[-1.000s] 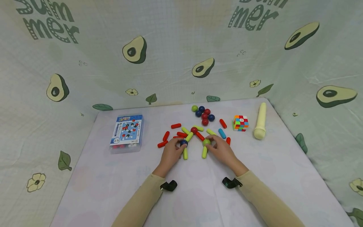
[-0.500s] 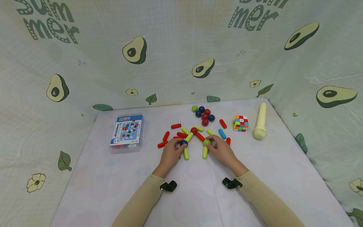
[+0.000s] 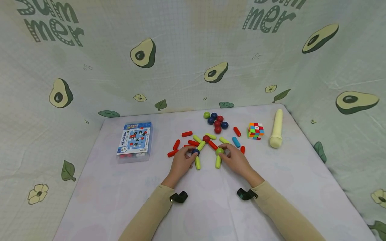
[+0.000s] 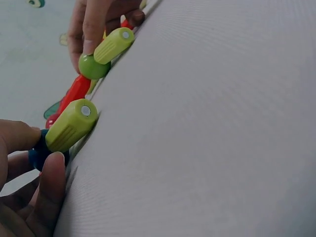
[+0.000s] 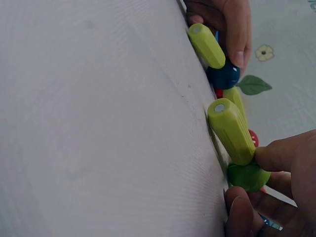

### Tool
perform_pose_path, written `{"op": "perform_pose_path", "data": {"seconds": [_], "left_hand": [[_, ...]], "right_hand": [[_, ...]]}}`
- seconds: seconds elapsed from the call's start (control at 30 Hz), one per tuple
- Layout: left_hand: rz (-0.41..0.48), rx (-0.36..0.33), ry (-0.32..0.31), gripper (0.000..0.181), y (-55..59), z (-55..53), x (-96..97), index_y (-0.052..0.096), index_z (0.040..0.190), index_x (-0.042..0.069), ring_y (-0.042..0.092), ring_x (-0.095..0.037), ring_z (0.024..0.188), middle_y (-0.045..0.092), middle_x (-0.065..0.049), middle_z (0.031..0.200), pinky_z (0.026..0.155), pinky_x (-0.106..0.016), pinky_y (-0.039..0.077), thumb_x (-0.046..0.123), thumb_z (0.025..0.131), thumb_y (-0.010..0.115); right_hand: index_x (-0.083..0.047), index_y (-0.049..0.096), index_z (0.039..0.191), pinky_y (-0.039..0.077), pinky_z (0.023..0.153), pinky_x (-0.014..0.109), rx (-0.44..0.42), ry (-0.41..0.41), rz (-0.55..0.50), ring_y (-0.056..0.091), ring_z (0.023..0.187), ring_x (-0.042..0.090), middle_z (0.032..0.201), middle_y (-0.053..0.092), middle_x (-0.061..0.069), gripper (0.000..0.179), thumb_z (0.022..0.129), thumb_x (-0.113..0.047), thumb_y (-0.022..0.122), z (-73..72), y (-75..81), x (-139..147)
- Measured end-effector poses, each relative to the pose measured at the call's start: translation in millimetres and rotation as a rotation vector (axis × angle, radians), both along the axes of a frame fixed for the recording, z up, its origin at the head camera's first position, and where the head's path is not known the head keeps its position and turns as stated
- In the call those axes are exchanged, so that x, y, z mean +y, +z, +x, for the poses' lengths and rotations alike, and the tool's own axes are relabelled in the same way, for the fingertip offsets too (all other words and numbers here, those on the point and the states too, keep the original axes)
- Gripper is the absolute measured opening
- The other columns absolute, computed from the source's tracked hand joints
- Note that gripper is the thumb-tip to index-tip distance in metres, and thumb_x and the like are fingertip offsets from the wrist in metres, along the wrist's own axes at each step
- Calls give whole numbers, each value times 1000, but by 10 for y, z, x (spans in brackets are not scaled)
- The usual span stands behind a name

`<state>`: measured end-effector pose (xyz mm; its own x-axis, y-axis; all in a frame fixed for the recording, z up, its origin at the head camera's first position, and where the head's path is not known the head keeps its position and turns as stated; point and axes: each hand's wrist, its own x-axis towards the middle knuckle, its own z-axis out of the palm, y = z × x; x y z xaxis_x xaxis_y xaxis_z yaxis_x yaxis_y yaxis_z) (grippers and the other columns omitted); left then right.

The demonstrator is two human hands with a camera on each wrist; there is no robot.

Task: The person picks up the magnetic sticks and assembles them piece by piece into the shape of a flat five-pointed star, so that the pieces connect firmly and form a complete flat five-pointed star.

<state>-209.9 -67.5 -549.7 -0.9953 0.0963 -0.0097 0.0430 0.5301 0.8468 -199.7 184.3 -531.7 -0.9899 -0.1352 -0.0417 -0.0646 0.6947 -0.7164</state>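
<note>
My left hand (image 3: 180, 162) pinches a dark blue ball (image 3: 195, 152) between thumb and fingers. Opposite it, my right hand (image 3: 236, 160) grips a green ball (image 3: 219, 151). From the blue ball a yellow-green magnetic rod (image 4: 74, 126) points toward me, and another yellow-green rod (image 5: 231, 131) sticks out from the green ball. Behind them sits a red ball (image 3: 206, 138). A yellow-green rod (image 3: 201, 145) runs from it to the blue ball, a red rod (image 3: 212, 145) to the green one. Two more yellow-green rods spread from the red ball's far side.
Several red rods (image 3: 176, 144) lie left of the left hand. A blue rod (image 3: 236, 142) and more red rods lie to the right. Further back are several loose balls (image 3: 217, 123). A boxed set (image 3: 134, 142) stands left; a puzzle cube (image 3: 255, 131) and a cream-coloured club-like object (image 3: 276, 130) stand right.
The near ends of the two yellow-green rods have shifted slightly to the right. Both hands keep their hold on the balls and have hardly moved.
</note>
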Motion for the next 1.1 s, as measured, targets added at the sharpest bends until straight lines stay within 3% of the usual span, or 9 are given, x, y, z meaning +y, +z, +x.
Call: {"op": "perform_pose_path", "data": {"seconds": [0.57, 0.77, 1.1], "left_hand": [[29, -34, 6, 34, 7, 0, -17, 67, 128, 16, 61, -19, 65, 62, -2, 108, 58, -30, 56, 27, 96, 74], [47, -39, 7, 34, 4, 3, -32, 68, 128, 17, 61, -19, 65, 62, -2, 110, 59, -30, 57, 28, 96, 73], [65, -57, 6, 34, -1, -7, -29, 69, 127, 19, 61, -20, 66, 62, -1, 106, 60, -28, 57, 28, 95, 75]], "right_hand": [[-17, 58, 138, 50, 70, 33, 2, -9, 28, 56, 87, 21, 128, 62, 4, 41, 100, -30, 66, -69, 114, 9], [-12, 59, 136, 54, 80, 38, 71, 12, 81, 57, 98, 25, 127, 63, 9, 38, 100, -23, 66, -294, 259, 57], [-10, 58, 141, 47, 101, 53, 156, 51, 260, 53, 119, 37, 132, 60, 18, 45, 98, -21, 68, -761, 298, 82]]}}
